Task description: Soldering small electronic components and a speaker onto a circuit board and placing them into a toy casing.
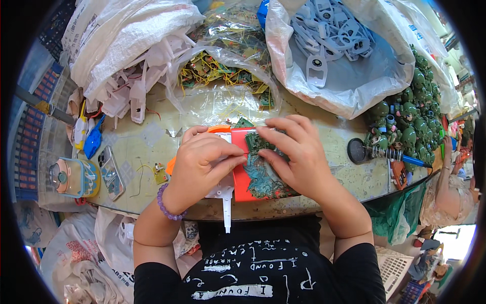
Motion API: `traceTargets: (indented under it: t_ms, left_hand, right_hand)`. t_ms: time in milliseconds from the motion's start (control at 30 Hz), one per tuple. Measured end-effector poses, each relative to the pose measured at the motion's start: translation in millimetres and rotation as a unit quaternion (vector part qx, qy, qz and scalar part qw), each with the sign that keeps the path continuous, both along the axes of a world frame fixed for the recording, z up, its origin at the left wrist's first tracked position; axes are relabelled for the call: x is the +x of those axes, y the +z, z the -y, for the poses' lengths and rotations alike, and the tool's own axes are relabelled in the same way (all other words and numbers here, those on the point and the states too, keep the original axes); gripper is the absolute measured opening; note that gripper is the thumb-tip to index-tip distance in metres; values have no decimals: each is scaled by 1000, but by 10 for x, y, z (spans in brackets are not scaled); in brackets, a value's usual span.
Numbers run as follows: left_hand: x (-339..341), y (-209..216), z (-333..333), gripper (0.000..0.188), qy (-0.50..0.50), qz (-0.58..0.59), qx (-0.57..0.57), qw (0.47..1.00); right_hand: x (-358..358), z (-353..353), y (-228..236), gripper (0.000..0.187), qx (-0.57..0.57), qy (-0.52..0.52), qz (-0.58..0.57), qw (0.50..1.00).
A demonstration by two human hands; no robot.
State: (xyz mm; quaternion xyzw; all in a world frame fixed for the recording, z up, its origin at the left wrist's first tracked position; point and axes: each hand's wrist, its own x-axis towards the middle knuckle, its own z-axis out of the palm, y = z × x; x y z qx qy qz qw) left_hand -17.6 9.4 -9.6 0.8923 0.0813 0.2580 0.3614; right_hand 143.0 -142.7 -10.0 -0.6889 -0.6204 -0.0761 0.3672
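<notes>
My right hand [298, 154] grips a small green circuit board [255, 143] between thumb and fingers above a red block [243, 189]. Close by on its left, my left hand [205, 162] is closed in a pinch at the board's edge, on what looks like a thin wire [246, 153]. Under the left hand lies a white plastic housing [220, 191] with a narrow stem toward me and an orange part [217, 129] at its far end. A crumpled blue-green mass [266, 177] sits on the red block, partly covered by my right hand.
Behind my hands lies a clear bag of wired circuit boards [223, 71]. White sacks hold plastic parts [139, 93] at left and pale pieces [329, 33] at right. Green figures [412, 111] pile up beside a soldering iron stand [387, 153]. A phone [110, 172] lies left.
</notes>
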Motion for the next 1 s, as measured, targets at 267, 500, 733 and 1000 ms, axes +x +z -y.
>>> traceTargets:
  t_ms: [267,500,733,1000]
  left_hand:
    - [88,-15,55,11,-23,20,123,992]
    - [80,-33,83,18,1,94,151,984]
    - [147,-34,74,17,-75,77,182,977]
    - [143,-77,103,15,-76,87,169,979]
  right_hand:
    - [-5,106,23,36,-9,10,-18,1000]
    - [240,1001,-251,11,355,-205,-224,884]
    - [822,1868,-250,23,462,-394,-293,739]
    - [1311,2118,-97,15,396,-406,-362,740]
